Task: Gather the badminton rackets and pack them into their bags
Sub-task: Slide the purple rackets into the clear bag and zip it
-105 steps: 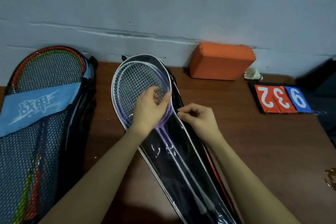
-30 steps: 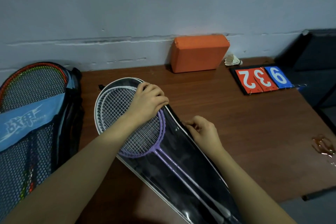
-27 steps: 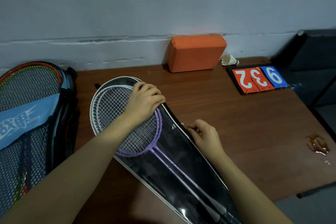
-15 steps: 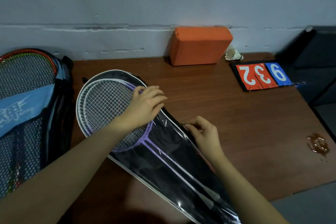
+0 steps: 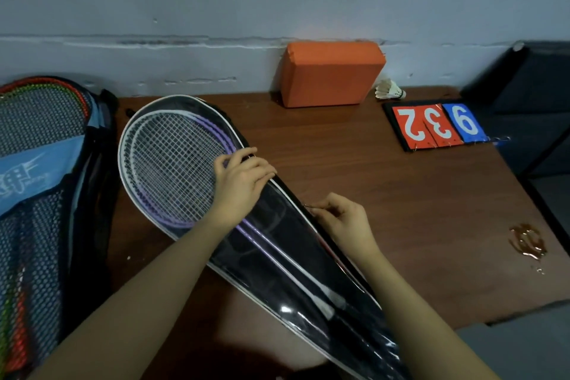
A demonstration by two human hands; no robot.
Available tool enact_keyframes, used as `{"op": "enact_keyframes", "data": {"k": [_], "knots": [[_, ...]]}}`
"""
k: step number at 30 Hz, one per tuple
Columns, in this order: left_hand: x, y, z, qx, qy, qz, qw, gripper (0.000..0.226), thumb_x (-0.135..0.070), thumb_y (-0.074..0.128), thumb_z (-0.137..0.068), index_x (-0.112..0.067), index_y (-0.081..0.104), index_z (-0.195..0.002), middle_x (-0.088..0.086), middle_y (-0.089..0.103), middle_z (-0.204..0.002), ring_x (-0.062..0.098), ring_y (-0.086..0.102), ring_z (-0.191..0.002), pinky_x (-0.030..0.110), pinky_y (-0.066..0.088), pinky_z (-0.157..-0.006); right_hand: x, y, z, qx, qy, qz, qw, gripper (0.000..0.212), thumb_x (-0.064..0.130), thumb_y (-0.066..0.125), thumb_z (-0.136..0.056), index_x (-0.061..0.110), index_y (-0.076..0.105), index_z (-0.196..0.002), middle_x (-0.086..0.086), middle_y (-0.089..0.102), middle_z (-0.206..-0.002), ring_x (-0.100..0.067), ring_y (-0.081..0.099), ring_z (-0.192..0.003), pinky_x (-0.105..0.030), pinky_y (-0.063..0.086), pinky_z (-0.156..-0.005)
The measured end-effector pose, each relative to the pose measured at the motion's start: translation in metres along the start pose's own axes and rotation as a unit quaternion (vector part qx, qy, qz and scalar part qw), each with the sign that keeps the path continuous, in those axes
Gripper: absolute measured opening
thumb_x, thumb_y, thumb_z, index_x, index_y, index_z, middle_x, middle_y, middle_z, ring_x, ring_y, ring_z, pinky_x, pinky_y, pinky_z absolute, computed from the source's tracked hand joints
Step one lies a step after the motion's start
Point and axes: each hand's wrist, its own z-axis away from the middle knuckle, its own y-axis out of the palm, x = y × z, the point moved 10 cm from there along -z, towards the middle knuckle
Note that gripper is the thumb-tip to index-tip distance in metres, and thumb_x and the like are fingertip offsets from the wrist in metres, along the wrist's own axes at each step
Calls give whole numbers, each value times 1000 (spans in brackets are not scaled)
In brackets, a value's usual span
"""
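A clear-fronted black racket bag (image 5: 277, 259) with white piping lies diagonally on the wooden table (image 5: 385, 194). Inside it lie two rackets, one white and one purple (image 5: 172, 163), heads at the far left. My left hand (image 5: 240, 185) presses on the bag's right edge at the head, fingers curled over the rim. My right hand (image 5: 339, 219) pinches the small zipper pull on the bag's right edge, a little below the left hand. A second bag (image 5: 40, 194), mesh with a blue band, lies at the far left with red and green rackets inside.
An orange block (image 5: 330, 74) stands against the wall at the back. A white shuttlecock (image 5: 388, 91) lies beside it. A flip scoreboard (image 5: 438, 126) showing red and blue numbers lies at the right. A shiny spill (image 5: 527, 244) marks the table near its right edge.
My left hand slid from the racket heads down to the bag's right edge. My right hand stays pinched on the zipper pull along that edge. The view shifted slightly.
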Motion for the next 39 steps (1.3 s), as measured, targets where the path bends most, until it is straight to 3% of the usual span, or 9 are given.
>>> {"op": "enact_keyframes", "data": {"k": [5,10,14,17,24,28,32,36,39], "knots": [[17,11,-3,-19,-68,1,997,21,-27,55,-87,-18,73,-91,-3,70,-101,23,50,-120,31,16,-94,-37,-27,27,8,52,13,999,27,6,70,-79,26,64,-61,-5,68,-64,-7,56,-58,-26,46,-58],[6,0,1,-65,-119,-6,991,16,-20,58,-89,-16,71,-97,-1,68,-109,22,46,-123,24,11,-92,-30,-41,36,26,45,-38,998,18,2,68,-79,14,67,-67,7,63,-55,-3,54,-53,-19,43,-55],[-53,20,26,46,-33,11,998,33,-37,47,-89,-23,65,-112,-3,54,-131,24,34,-132,36,10,-101,-19,-39,30,54,19,-33,998,28,4,68,-80,24,63,-63,-2,65,-60,-6,56,-52,-21,44,-55],[-95,44,52,124,34,-42,991,33,-40,44,-86,-25,67,-104,-5,60,-123,25,41,-129,40,12,-99,-10,-37,25,76,-18,-30,996,28,4,68,-80,27,63,-64,6,66,-60,-4,58,-55,-19,45,-58],[-94,46,38,95,-43,60,993,17,-25,56,-90,-21,72,-98,-5,64,-110,15,40,-128,41,5,-114,-30,-54,37,84,-31,-53,995,27,2,69,-79,26,68,-67,2,71,-72,-10,64,-69,-26,51,-71],[-97,41,33,1,-64,77,995,16,-18,58,-90,-18,72,-96,-2,66,-112,18,41,-129,41,2,-115,-35,-77,38,73,-48,-44,995,18,-1,69,-78,15,68,-69,6,69,-71,-1,61,-68,-16,47,-69],[-88,37,31,-83,-107,74,988,16,-18,58,-89,-16,72,-97,0,64,-116,10,36,-127,36,0,-114,-62,-113,49,75,-25,-22,997,21,1,70,-79,19,69,-69,1,71,-73,-14,63,-70,-23,50,-69],[-81,50,26,-77,-150,32,985,18,-19,55,-92,-16,71,-100,1,61,-122,21,37,-132,40,6,-114,-89,-141,60,68,-7,3,998,16,3,70,-79,15,70,-69,2,71,-71,-17,66,-68,-26,53,-67],[-93,66,32,-35,-184,-16,982,22,-15,52,-93,-15,67,-108,6,52,-134,26,32,-135,44,11,-112,-92,-141,66,92,-17,15,996,19,1,70,-78,17,69,-68,15,69,-65,1,60,-61,-13,46,-61]]}}
